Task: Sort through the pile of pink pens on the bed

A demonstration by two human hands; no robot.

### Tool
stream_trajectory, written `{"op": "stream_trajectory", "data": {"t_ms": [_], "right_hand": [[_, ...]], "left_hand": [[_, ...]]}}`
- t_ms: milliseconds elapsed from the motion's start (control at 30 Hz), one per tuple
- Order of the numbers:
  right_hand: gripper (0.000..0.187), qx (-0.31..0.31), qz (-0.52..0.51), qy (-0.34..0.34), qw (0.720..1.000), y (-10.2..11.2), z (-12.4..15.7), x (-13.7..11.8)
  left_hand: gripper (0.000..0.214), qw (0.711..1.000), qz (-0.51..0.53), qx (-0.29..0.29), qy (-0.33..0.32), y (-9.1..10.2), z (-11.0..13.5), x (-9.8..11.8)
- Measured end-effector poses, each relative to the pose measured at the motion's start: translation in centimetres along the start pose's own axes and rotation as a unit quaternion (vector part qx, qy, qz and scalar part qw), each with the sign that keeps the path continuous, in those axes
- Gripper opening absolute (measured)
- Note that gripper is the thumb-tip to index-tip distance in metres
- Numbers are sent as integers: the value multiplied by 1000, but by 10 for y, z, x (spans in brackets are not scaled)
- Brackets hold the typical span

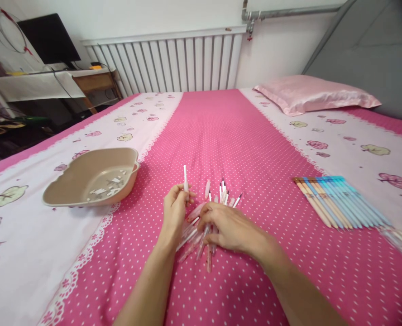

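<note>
right, from my seat i see the left hand (175, 210) raised just above the pink dotted bedspread (241, 136), thumb and fingertips pinched on a thin white stick (185, 176) that stands nearly upright; the right hand (226, 226) lies palm down on the pile of pens (221, 195), fingers bent over the pink and clear barrels and touching them; whether they actually grip one i cannot tell; the pile sits in the middle of the bed, just beside the left hand; a beige tray (82, 181) rests well to the left with small white bits (110, 185) inside; a row of blue and tan pens (340, 201) lies side by side far to the right; a pink pillow (309, 93) sits by the headboard; a white radiator (174, 61) lines the wall
</note>
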State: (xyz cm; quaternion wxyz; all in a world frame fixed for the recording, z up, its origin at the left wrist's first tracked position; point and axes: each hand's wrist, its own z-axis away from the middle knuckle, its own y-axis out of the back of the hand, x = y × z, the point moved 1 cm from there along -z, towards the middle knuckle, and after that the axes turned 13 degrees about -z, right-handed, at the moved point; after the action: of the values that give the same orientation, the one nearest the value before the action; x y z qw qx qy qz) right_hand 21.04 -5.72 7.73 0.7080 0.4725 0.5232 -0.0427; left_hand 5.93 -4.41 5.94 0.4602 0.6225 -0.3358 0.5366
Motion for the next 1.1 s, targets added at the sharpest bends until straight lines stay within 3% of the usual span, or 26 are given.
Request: {"op": "stream_trajectory", "data": {"t_ms": [233, 400, 667, 900, 1100], "right_hand": [[11, 66, 119, -75, 988, 11, -3, 11], [17, 88, 146, -100, 980, 13, -4, 13], [25, 132, 72, -51, 987, 13, -5, 6], [26, 54, 63, 35, 996, -6, -6, -3], [34, 78, 96, 49, 991, -13, -10, 5]], "left_hand": [[18, 1000, 12, 4, 1, 4, 0, 0], [20, 1000, 18, 5, -1, 5, -1, 2], [20, 1000, 17, 14, 0, 6, -1, 3], [18, 1000, 16, 9, -2, 6, -1, 3], [19, 1000, 27, 7, 3, 6, 0, 3]]}}
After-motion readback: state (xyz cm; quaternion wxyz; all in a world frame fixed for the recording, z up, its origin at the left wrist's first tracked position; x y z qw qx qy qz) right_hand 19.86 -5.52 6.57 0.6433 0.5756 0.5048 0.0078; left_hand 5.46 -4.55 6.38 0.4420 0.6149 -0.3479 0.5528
